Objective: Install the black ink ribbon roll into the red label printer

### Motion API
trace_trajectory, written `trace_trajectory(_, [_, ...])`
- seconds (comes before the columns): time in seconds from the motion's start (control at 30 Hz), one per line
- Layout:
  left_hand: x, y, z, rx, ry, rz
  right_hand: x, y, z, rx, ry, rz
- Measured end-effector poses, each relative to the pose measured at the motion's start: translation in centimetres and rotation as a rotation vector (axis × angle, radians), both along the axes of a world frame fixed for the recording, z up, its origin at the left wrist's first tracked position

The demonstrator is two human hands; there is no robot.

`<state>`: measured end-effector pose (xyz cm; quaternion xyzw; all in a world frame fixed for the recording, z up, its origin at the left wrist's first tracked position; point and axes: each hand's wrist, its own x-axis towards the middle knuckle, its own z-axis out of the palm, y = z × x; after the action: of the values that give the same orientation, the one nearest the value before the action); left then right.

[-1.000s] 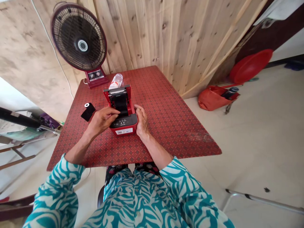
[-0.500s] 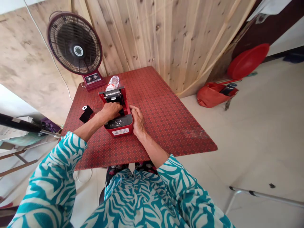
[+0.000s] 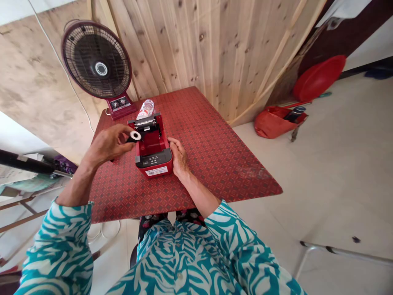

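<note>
A red desktop label printer (image 3: pixel 154 160) sits near the middle of the table with its lid raised. Its red inner compartment (image 3: pixel 150 144) shows no roll. My left hand (image 3: pixel 107 143) is shut on a small black roll with a white core (image 3: pixel 134 136), held just left of the open printer. My right hand (image 3: pixel 178 156) rests against the printer's right side, its fingers lying along the edge. The black piece seen on the table earlier is hidden behind my left hand.
The red patterned table (image 3: pixel 215 172) ends in a corner at the right. Behind the printer stand a plastic bottle (image 3: pixel 145 109) and a table fan (image 3: pixel 96 60). A red bag (image 3: pixel 276 125) and red basin (image 3: pixel 319 78) are on the floor at right.
My left hand has moved left out of the printer, carrying the black roll. The compartment now shows bare red. My right hand has stayed at the printer's side.
</note>
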<state>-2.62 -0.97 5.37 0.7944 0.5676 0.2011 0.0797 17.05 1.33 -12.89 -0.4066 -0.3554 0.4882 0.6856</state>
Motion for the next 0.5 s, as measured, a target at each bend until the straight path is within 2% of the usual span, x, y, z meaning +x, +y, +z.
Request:
trace_trajectory(0.07, [-2.5, 0.3, 0.2, 0.047, -0.135, 0.143, 0.0, 0.0, 0.0, -0.034, 0.008, 0.009])
trace_trajectory(0.13, [-4.6, 1.3, -0.3, 0.063, -0.236, 0.263, 0.1, 0.0, -0.1, -0.045, 0.010, 0.011])
trace_trajectory(0.23, [-6.3, 3.6, -2.2, 0.040, -0.332, 0.287, 0.3, 0.0, -0.2, -0.048, 0.012, 0.018])
trace_trajectory(0.3, [-6.5, 5.3, -3.8, 0.018, -0.293, 0.296, 0.4, -0.1, -0.2, -0.053, 0.012, 0.027])
trace_trajectory(0.5, [-5.9, 9.1, -7.3, -0.066, 0.074, 0.509, 0.6, -0.2, -0.2, -0.053, -0.013, 0.029])
